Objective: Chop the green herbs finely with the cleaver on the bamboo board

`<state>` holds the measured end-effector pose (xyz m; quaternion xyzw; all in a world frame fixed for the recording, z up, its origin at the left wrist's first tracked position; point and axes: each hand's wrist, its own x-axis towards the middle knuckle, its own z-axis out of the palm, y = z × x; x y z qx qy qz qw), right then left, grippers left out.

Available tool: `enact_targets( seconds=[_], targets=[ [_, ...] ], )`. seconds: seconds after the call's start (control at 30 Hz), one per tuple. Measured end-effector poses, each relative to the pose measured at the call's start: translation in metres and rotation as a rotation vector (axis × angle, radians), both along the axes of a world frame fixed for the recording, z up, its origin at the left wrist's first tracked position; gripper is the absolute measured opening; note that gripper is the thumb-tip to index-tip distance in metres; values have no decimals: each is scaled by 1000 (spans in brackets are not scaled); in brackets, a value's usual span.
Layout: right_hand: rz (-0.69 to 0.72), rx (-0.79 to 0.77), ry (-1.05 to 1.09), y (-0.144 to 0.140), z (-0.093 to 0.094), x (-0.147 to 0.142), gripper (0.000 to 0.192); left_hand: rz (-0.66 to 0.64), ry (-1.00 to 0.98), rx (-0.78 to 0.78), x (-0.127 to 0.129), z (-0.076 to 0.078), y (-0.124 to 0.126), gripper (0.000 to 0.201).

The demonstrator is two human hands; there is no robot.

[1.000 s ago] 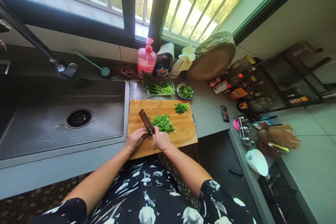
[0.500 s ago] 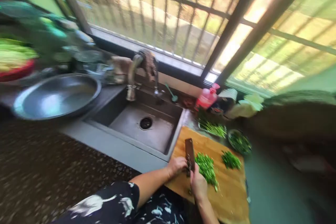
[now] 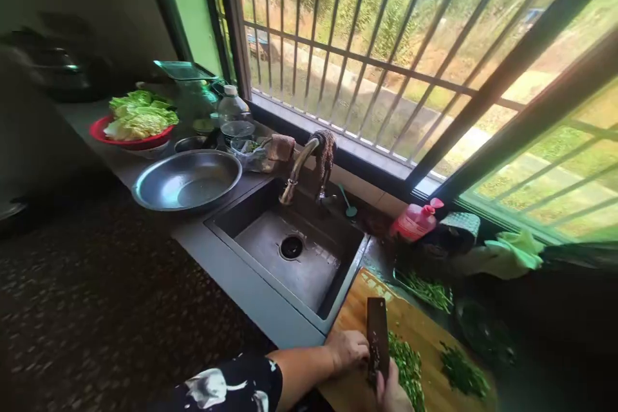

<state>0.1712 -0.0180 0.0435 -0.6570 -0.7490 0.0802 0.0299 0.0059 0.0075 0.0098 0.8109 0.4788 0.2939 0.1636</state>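
A dark-bladed cleaver stands over the wooden cutting board, with small green bits stuck to its blade. My right hand is closed at the cleaver's lower end, partly cut off by the frame's bottom edge. Against the blade's left side rests my left hand, its fingers curled in. What they hold, if anything, is hidden. Chopped greens lie spread just right of the blade. Farther right on the board is a separate small heap of darker chopped greens.
Left of the board is the sink with its faucet. Beyond it stand a wide metal basin and a red bowl of leafy cabbage. A pink bottle and a dish of greens sit behind the board.
My view has swung up and left, so the board and hands now sit lower and farther right. Both hands stay by the cleaver.
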Motion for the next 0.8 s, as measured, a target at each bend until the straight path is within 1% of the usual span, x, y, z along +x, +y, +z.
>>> enact_targets(
  seconds=[0.07, 0.13, 0.2, 0.23, 0.27, 0.3, 0.37, 0.43, 0.5, 0.63, 0.73, 0.8],
  targets=[
    [-30, -126, -62, -4, 19, -7, 43, -65, -51, -3, -7, 11, -1, 13],
    [-58, -243, -61, -8, 41, -17, 41, -134, -111, -34, -15, 16, -4, 18],
    [-71, -270, -77, -7, 58, -25, 39, -206, -179, -78, -21, 13, -3, 23],
    [-74, -274, -74, -3, 64, -27, 38, -241, -211, -101, -24, 10, -1, 27],
    [-88, -275, -78, 1, 66, -26, 38, -253, -238, -116, -25, 5, 3, 28],
    [-93, -293, -84, 5, 68, -24, 39, -243, -248, -99, -26, 0, 8, 27],
    [-90, -312, -97, 9, 69, -20, 40, -257, -226, -55, -25, -8, 14, 27],
    [-76, -312, -102, 6, 73, -18, 38, -263, -185, -17, -25, -11, 16, 28],
    [-67, -290, -103, 2, 79, -20, 36, -262, -148, -7, -24, -11, 13, 32],
    [-45, -268, -107, -3, 90, -24, 33, -244, -104, -11, -21, -4, 11, 38],
    [-31, -291, -127, -2, 93, -29, 28, -235, -96, -12, -20, 1, 15, 40],
    [-36, -301, -148, -2, 93, -32, 26, -254, -98, -15, -24, 3, 16, 40]
  ],
)
